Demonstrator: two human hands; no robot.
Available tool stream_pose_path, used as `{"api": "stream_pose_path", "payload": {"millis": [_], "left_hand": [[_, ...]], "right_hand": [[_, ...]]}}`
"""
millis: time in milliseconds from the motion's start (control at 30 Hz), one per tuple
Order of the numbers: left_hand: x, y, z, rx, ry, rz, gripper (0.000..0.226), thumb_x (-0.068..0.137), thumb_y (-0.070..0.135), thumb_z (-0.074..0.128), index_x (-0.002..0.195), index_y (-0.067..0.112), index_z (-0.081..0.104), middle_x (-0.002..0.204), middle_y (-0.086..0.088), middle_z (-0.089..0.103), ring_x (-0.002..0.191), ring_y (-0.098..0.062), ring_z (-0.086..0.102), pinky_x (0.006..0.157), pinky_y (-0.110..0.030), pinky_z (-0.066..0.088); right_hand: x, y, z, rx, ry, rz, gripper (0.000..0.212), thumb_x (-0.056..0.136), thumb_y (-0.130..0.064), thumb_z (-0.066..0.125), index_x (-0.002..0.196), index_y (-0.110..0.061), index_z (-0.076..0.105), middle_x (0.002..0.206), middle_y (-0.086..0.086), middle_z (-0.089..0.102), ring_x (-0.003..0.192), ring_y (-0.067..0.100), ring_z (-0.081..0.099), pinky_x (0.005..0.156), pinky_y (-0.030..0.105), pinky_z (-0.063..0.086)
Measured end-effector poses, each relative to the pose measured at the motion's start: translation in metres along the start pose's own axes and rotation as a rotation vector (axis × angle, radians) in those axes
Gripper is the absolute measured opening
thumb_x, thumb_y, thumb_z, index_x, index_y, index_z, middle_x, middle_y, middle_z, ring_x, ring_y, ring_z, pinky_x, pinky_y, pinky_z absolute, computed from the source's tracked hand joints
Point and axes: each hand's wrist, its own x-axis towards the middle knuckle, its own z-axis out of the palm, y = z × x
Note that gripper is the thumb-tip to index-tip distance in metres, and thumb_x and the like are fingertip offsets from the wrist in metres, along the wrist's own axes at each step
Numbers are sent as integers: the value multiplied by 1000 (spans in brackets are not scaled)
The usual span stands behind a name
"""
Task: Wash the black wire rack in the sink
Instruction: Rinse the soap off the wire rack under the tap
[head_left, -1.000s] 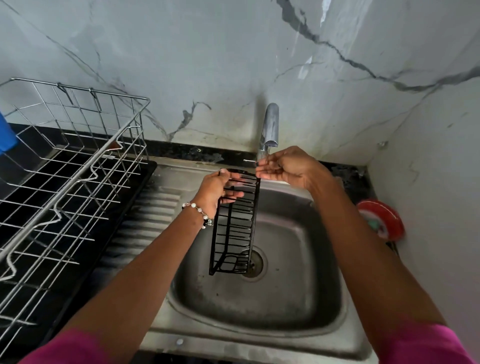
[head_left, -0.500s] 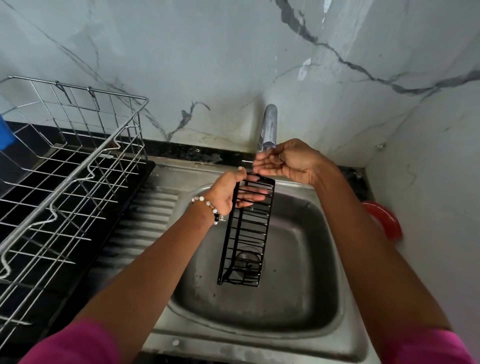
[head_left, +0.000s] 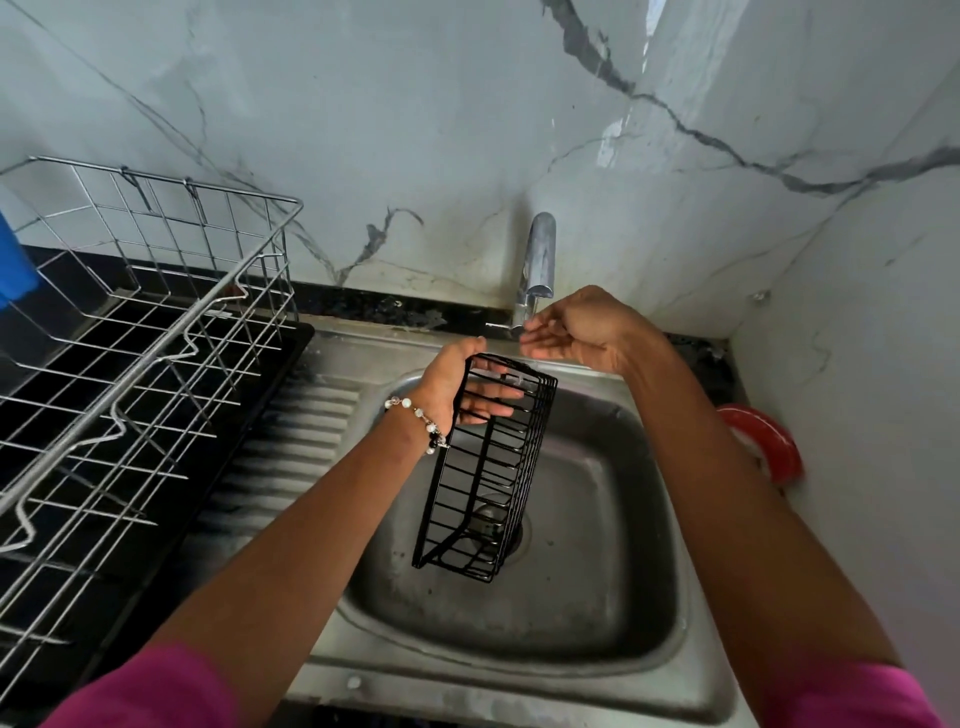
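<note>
Head cam: the left hand (head_left: 457, 387) grips the top end of the black wire rack (head_left: 485, 467), which hangs upright over the sink (head_left: 597, 597) bowl. The right hand (head_left: 576, 327) is open and holds nothing, fingers loose by the faucet (head_left: 537, 260). The rack looks light and stiff, probably slippery once wet, so I'd grab the rim wires.

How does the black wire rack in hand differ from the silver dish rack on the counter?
The black wire rack is narrow, dark-coated and hangs on end over the sink, gripped at its top by the left hand. The silver dish rack is far wider, bare metal and sits flat on a black tray. Both are open wire grids.
</note>
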Motion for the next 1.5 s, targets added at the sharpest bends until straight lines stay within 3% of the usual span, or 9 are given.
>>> {"api": "stream_pose_path", "payload": {"millis": [100,267,500,833,933,1067,1167,1300,1500], "left_hand": [[0,-2,-6,7,23,15,47,99,46,36,94,11,67,82,-11,77,57,-23,71,56,-25,39],[-1,-5,-20,-16,65,69,48,101,44,34,85,13,66,78,-8,77,48,-23,67,45,-19,36],[3,-5,-42,-141,132,40,49,102,48,32,85,17,67,74,-3,76,45,-16,64,49,-22,37],[5,-7,-40,-251,152,51,50,102,49,32,86,17,66,72,-1,75,43,-14,61,50,-24,38],[6,-6,-37,-264,148,54,50,103,48,32,86,17,66,70,-1,75,42,-14,61,50,-24,38],[7,-4,-33,-279,139,62,50,103,49,31,86,17,67,67,0,74,42,-14,61,45,-19,37],[7,-3,-28,-281,141,68,52,103,48,30,85,17,66,65,0,74,41,-14,60,44,-18,36],[9,-3,-27,-302,139,71,52,103,49,30,84,17,66,64,0,73,41,-14,61,43,-18,37],[10,-3,-30,-328,144,77,52,103,49,32,84,16,67,62,1,72,41,-14,61,43,-19,37]], "right_hand": [[-5,-1,2,165,-169,4,31,92,14,31,106,16,59,103,33,65,95,38,68,81,39,58],[-7,0,3,38,-82,-7,21,93,9,42,101,15,60,102,30,66,96,36,68,86,39,56],[-6,-1,1,-9,-60,-15,23,93,8,43,105,14,61,107,31,65,96,35,68,83,38,58],[-9,1,3,57,-242,2,34,94,14,30,111,13,59,108,31,65,101,37,67,89,42,55],[-8,3,-1,-18,-112,-17,27,93,11,37,106,13,61,110,32,64,98,36,68,89,41,55],[-10,5,-6,102,-252,-22,34,93,16,31,111,14,59,107,31,65,100,38,67,86,40,56],[-7,7,-9,20,-139,-36,31,92,15,34,108,13,61,110,31,64,97,35,68,84,38,57],[-4,9,-11,110,-227,-19,36,91,18,31,109,12,61,106,31,66,99,37,68,88,41,56],[6,23,-15,-182,89,-104,19,89,6,55,106,2,63,109,21,66,106,33,64,93,40,53]]}}
